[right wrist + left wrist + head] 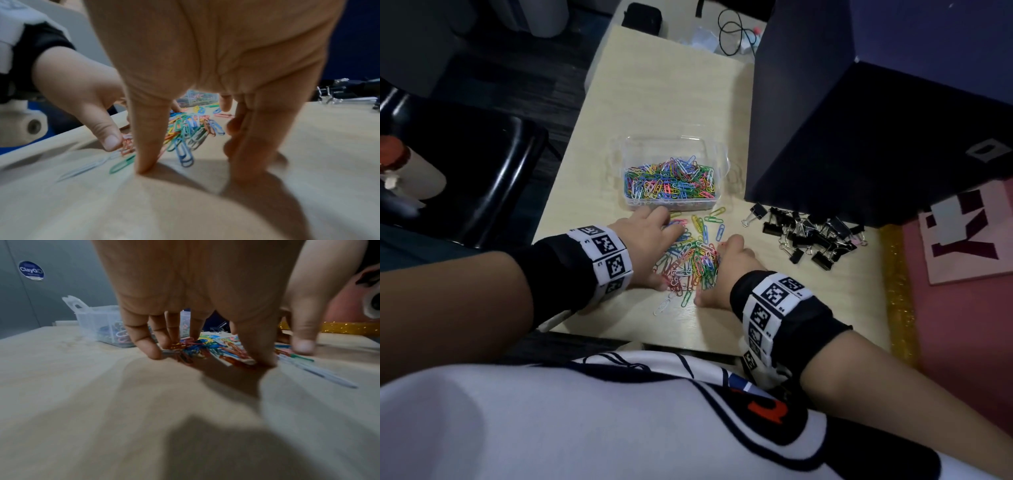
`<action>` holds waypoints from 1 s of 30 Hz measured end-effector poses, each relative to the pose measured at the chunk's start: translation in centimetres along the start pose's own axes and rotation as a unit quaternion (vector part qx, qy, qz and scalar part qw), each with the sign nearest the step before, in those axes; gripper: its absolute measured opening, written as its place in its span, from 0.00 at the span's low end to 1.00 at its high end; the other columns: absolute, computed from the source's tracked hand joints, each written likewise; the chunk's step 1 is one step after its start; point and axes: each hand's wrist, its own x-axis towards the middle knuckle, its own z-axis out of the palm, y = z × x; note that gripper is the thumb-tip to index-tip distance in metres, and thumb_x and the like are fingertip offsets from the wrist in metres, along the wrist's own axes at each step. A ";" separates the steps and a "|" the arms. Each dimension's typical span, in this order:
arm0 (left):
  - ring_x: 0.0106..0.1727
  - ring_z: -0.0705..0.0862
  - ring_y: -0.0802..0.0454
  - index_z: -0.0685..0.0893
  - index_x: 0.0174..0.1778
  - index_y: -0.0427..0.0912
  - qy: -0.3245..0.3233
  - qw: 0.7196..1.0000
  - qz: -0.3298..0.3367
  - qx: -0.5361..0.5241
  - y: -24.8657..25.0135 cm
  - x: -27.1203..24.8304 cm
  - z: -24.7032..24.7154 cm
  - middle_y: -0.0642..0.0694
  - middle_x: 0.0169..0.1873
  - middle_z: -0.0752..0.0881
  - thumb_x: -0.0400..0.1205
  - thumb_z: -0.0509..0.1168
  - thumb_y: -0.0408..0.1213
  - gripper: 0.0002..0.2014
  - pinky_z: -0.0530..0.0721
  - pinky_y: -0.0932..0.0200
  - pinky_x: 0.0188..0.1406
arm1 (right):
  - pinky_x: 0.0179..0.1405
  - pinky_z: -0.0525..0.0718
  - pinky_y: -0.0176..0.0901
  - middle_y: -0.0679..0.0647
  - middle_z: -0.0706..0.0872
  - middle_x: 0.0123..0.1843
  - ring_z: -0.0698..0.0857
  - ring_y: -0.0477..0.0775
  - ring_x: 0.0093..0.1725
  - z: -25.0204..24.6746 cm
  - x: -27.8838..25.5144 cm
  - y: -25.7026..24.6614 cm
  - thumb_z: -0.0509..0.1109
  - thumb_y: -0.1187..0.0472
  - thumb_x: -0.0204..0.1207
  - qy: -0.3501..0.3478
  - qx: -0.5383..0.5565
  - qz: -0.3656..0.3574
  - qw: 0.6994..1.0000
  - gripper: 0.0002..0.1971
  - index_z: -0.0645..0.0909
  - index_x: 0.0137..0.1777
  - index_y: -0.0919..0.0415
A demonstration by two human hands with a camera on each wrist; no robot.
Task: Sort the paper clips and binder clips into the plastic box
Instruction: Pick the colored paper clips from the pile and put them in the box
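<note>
A clear plastic box (719, 161) (92, 321) (197, 99) on the pale table (654, 85) holds many coloured paper clips. Just in front of it lies a loose pile of paper clips (690, 260) (197, 344) (185, 129). My left hand (654, 246) (205, 356) presses straight fingers onto the pile's left side. My right hand (722, 270) (187, 155) stands on the pile's right side, thumb tip on the table and fingers bent toward the clips. A heap of black binder clips (811, 236) (339, 91) lies untouched further right.
A tall dark blue box (859, 120) stands right of the plastic box, behind the binder clips. A gold glitter strip (897, 284) and a pink surface with a card (962, 240) border the table's right edge. A black chair (482, 164) sits left. Cables (732, 31) lie at the back.
</note>
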 end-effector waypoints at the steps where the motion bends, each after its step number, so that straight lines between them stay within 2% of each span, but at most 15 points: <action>1: 0.66 0.69 0.41 0.63 0.75 0.48 0.002 1.000 -0.001 -0.010 0.0 0.3 -0.1 0.42 0.64 0.68 0.64 0.74 0.64 0.48 0.78 0.42 0.63 | 0.55 0.79 0.47 0.57 0.76 0.64 0.81 0.59 0.62 -0.2 0.5 -0.1 0.85 0.49 0.59 0.013 0.027 -0.003 1.000 0.43 0.61 0.66 0.58; 4: 0.64 0.72 0.40 0.67 0.73 0.46 0.010 0.999 -0.004 -0.038 0.0 1.0 -0.5 0.40 0.63 0.70 0.71 0.73 0.58 0.39 0.76 0.45 0.65 | 0.51 0.78 0.45 0.59 0.80 0.61 0.82 0.60 0.59 -0.9 1.6 -0.5 0.81 0.53 0.66 0.037 0.027 -0.043 0.998 0.34 0.65 0.64 0.61; 7: 0.63 0.75 0.40 0.68 0.74 0.46 0.024 0.998 0.002 -0.059 -0.4 0.8 -0.9 0.40 0.62 0.71 0.72 0.73 0.55 0.37 0.77 0.48 0.64 | 0.51 0.79 0.46 0.59 0.82 0.59 0.83 0.60 0.57 -1.5 2.1 -0.2 0.78 0.55 0.70 0.043 0.019 -0.056 0.997 0.29 0.67 0.65 0.60; 9: 0.63 0.76 0.41 0.68 0.73 0.45 0.032 0.997 -0.003 -0.068 -1.1 0.2 -1.2 0.41 0.63 0.72 0.70 0.74 0.55 0.38 0.78 0.50 0.63 | 0.56 0.78 0.46 0.61 0.78 0.64 0.80 0.61 0.62 -2.1 2.3 0.3 0.73 0.58 0.74 0.061 0.021 -0.040 0.997 0.25 0.68 0.68 0.62; 11: 0.62 0.78 0.40 0.67 0.72 0.44 0.019 0.998 -0.030 -0.060 -1.8 -0.4 -1.5 0.41 0.63 0.73 0.69 0.75 0.56 0.39 0.80 0.50 0.59 | 0.59 0.76 0.48 0.63 0.71 0.70 0.75 0.63 0.68 -2.4 2.3 0.5 0.64 0.64 0.79 0.067 -0.024 -0.021 0.997 0.21 0.67 0.71 0.66; 12: 0.60 0.79 0.40 0.68 0.71 0.44 0.007 0.998 -0.049 -0.050 -2.0 -0.6 -1.5 0.41 0.62 0.74 0.68 0.75 0.57 0.40 0.81 0.49 0.57 | 0.61 0.76 0.49 0.63 0.68 0.71 0.73 0.64 0.69 -2.4 2.4 0.5 0.61 0.66 0.80 0.062 -0.041 -0.010 0.997 0.22 0.66 0.73 0.67; 14: 0.58 0.81 0.39 0.69 0.67 0.42 -0.018 0.996 -0.078 -0.033 -2.1 -0.9 -1.5 0.41 0.60 0.74 0.68 0.74 0.59 0.38 0.83 0.47 0.55 | 0.62 0.77 0.51 0.63 0.66 0.72 0.75 0.64 0.69 -2.2 2.4 0.3 0.61 0.69 0.78 0.046 -0.030 0.002 0.998 0.23 0.64 0.74 0.67; 17: 0.58 0.80 0.39 0.71 0.66 0.41 -0.019 0.997 -0.063 -0.048 -1.7 -0.8 -0.9 0.40 0.60 0.73 0.70 0.72 0.60 0.36 0.82 0.47 0.58 | 0.64 0.78 0.51 0.61 0.68 0.70 0.79 0.63 0.65 -1.6 2.3 -0.7 0.59 0.72 0.77 0.026 -0.011 -0.046 0.999 0.22 0.67 0.72 0.63; 19: 0.63 0.77 0.40 0.69 0.70 0.40 0.004 0.996 -0.047 -0.076 -1.5 -0.5 -0.5 0.39 0.63 0.72 0.70 0.71 0.60 0.38 0.79 0.48 0.63 | 0.65 0.78 0.53 0.60 0.69 0.69 0.78 0.63 0.65 -1.8 2.5 -1.1 0.59 0.71 0.77 0.030 -0.009 -0.063 0.997 0.23 0.69 0.73 0.61; 21: 0.66 0.75 0.41 0.65 0.75 0.41 0.024 0.994 -0.042 -0.100 -1.3 0.0 -0.5 0.40 0.67 0.72 0.70 0.71 0.60 0.42 0.77 0.48 0.66 | 0.67 0.75 0.52 0.60 0.69 0.70 0.75 0.62 0.68 -2.3 2.9 -1.2 0.57 0.71 0.76 0.072 -0.003 -0.081 0.994 0.24 0.69 0.73 0.60; 23: 0.68 0.74 0.41 0.62 0.77 0.43 0.020 0.994 -0.043 -0.103 -1.2 0.5 -0.6 0.40 0.68 0.70 0.70 0.70 0.62 0.45 0.77 0.46 0.67 | 0.69 0.70 0.50 0.59 0.67 0.75 0.70 0.61 0.73 -2.8 3.2 -1.2 0.56 0.72 0.76 0.099 -0.008 -0.115 0.988 0.27 0.66 0.76 0.60; 24: 0.68 0.74 0.41 0.61 0.78 0.45 0.012 0.994 -0.046 -0.102 -1.2 0.7 -0.6 0.40 0.68 0.69 0.70 0.70 0.63 0.46 0.77 0.46 0.67 | 0.72 0.68 0.50 0.57 0.64 0.78 0.67 0.61 0.75 -2.7 3.3 -1.1 0.56 0.72 0.76 0.090 -0.018 -0.137 0.986 0.29 0.64 0.79 0.59; 27: 0.65 0.74 0.41 0.62 0.78 0.51 -0.010 0.995 -0.039 -0.095 -1.3 0.9 -0.7 0.41 0.64 0.70 0.68 0.70 0.63 0.44 0.79 0.45 0.64 | 0.78 0.62 0.52 0.53 0.58 0.83 0.60 0.61 0.80 -2.0 3.3 -0.9 0.57 0.70 0.77 0.047 -0.073 -0.188 0.978 0.31 0.60 0.82 0.58; 30: 0.64 0.73 0.42 0.64 0.76 0.53 -0.037 0.996 -0.017 -0.081 -1.4 0.5 -0.9 0.43 0.62 0.70 0.66 0.73 0.61 0.44 0.78 0.46 0.64 | 0.76 0.67 0.53 0.53 0.64 0.79 0.65 0.61 0.76 -1.6 2.8 -0.8 0.59 0.64 0.80 0.038 -0.094 -0.196 0.975 0.26 0.65 0.79 0.57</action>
